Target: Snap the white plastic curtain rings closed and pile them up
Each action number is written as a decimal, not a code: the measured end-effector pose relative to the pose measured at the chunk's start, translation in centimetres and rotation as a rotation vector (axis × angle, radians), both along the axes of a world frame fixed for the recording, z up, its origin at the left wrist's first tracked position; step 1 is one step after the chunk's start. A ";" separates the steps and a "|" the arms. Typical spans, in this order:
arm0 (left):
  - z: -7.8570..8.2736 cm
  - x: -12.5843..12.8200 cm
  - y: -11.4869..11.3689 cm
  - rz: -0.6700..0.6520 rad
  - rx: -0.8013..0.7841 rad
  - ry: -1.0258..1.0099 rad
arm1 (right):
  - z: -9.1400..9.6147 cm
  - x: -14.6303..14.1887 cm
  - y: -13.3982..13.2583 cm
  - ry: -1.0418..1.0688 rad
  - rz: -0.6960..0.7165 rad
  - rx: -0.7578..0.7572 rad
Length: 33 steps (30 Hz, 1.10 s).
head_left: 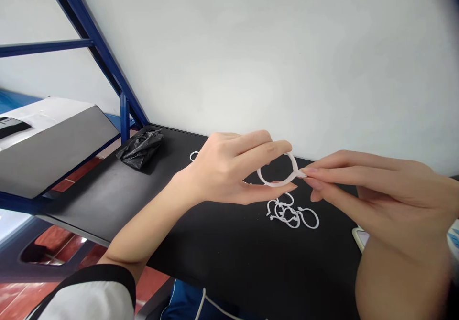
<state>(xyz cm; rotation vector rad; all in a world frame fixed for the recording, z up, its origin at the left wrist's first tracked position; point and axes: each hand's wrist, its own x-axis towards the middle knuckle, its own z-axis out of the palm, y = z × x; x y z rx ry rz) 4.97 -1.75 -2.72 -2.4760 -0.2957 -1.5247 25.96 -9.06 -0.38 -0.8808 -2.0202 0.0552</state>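
A white plastic ring (276,184) with a small tab on its right side is held up above the black table. My left hand (236,167) grips the ring between thumb and fingers, from above and below. Between the thumb and fingertips of my right hand (373,186), the ring's tab (300,173) is pinched, its end hidden. Beneath my hands lies a loose pile of similar white rings (287,213), some with open ends. Part of another white ring (194,156) shows behind my left wrist.
On the black tabletop (222,248), a crumpled black plastic bag (141,149) lies at the far left. A phone-like object with a pale edge (357,239) is partly covered by my right arm. A white wall (251,62) rises behind; a blue metal frame (103,57) stands left.
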 end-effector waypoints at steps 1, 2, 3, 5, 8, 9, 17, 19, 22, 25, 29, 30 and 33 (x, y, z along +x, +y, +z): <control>0.1 0.0 0.0 -0.002 0.001 -0.004 | -0.1 0.1 0.0 0.022 0.011 -0.023; 0.1 0.0 0.0 -0.002 0.001 -0.005 | -0.2 0.1 0.0 0.041 0.021 -0.039; 0.2 0.0 0.0 0.000 0.001 -0.005 | -0.3 0.2 0.0 0.057 0.031 -0.047; 0.2 0.1 0.0 0.004 0.000 -0.008 | -0.4 0.2 0.1 0.078 0.045 -0.060; 0.2 0.1 -0.1 0.002 -0.001 -0.016 | -0.3 0.1 0.2 0.089 0.063 -0.078; 0.3 0.1 -0.1 0.000 -0.004 -0.017 | -0.2 0.1 0.2 0.095 0.067 -0.085; 0.4 0.1 -0.3 -0.019 -0.037 -0.016 | 0.3 -0.1 0.1 0.123 0.079 -0.097; 0.4 0.1 -0.3 -0.026 -0.031 -0.023 | 0.4 -0.2 0.0 0.136 0.078 -0.093; 0.4 0.1 -0.2 -0.032 -0.029 -0.021 | 0.4 -0.3 0.0 0.146 0.077 -0.078; 0.3 0.1 -0.1 -0.022 -0.028 -0.020 | 0.1 -0.4 0.1 0.141 0.049 -0.078; -0.1 0.1 0.1 -0.006 0.005 -0.026 | -0.8 -0.4 0.5 0.144 0.065 -0.079; -0.2 0.2 0.1 -0.003 0.008 -0.025 | -1.0 -0.4 0.5 0.152 0.059 -0.088; -0.4 0.1 0.1 0.035 -0.074 0.023 | -1.4 -0.4 0.9 0.158 0.005 -0.124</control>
